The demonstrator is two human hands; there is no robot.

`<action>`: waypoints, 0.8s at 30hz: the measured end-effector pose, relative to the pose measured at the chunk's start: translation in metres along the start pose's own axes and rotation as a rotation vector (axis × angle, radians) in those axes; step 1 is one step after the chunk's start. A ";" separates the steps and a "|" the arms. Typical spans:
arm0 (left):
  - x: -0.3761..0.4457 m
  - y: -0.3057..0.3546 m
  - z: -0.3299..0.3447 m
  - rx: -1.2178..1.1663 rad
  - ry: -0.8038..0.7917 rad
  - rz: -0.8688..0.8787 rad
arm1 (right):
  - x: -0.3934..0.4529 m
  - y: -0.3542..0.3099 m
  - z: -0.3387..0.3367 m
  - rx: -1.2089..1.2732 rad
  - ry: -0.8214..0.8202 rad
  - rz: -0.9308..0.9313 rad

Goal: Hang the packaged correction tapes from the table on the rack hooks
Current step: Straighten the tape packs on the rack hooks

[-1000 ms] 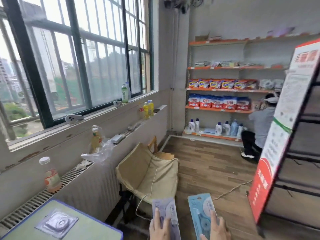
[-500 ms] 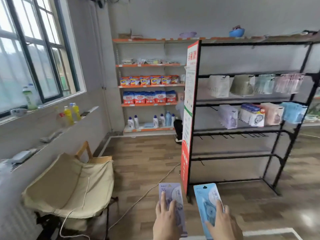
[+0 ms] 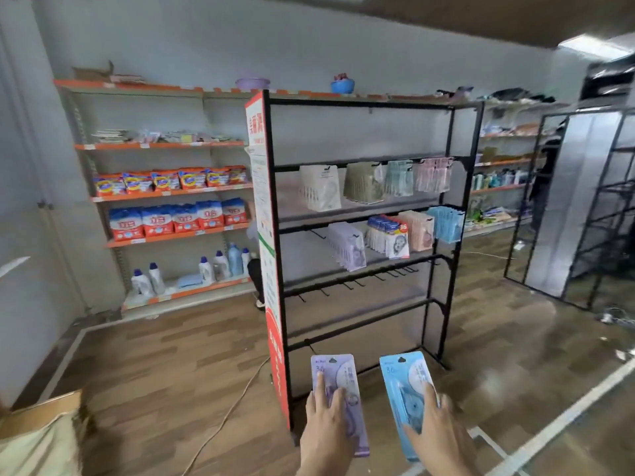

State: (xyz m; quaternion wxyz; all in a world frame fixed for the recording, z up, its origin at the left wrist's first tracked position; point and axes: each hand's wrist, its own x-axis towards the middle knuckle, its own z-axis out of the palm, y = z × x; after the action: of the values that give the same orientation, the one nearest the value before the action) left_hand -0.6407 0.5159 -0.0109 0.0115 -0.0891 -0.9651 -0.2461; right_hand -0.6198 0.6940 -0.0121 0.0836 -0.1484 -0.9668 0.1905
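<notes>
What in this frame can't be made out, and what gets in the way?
- Head view: small print on the purple packet and blue packet is too small and blurred.
- The left hand and right hand cover each packet's lower half; the thumbs are hidden behind.
- Both wrists are cut by the bottom edge.
- Labels of packets hanging on the black rack are blurred.
- The table is out of frame.

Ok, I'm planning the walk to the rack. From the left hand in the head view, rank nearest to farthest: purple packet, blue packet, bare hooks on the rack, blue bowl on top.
1. Purple packet, gripped in the left hand itself.
2. Blue packet, just to the right, in the right hand.
3. Bare hooks, ahead on the black rack, third bar down.
4. Blue bowl, up on the top shelf behind the rack.
</notes>
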 end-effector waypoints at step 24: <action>0.299 0.196 0.112 -0.012 -0.097 0.239 | 0.293 0.177 -0.062 -0.157 0.081 0.263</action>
State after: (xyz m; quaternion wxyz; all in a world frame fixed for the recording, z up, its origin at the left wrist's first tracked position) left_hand -0.8977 0.7880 0.0026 -0.0065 -0.2153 -0.9455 -0.2442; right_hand -0.8366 0.9653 0.0059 0.0850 -0.2873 -0.9468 0.1176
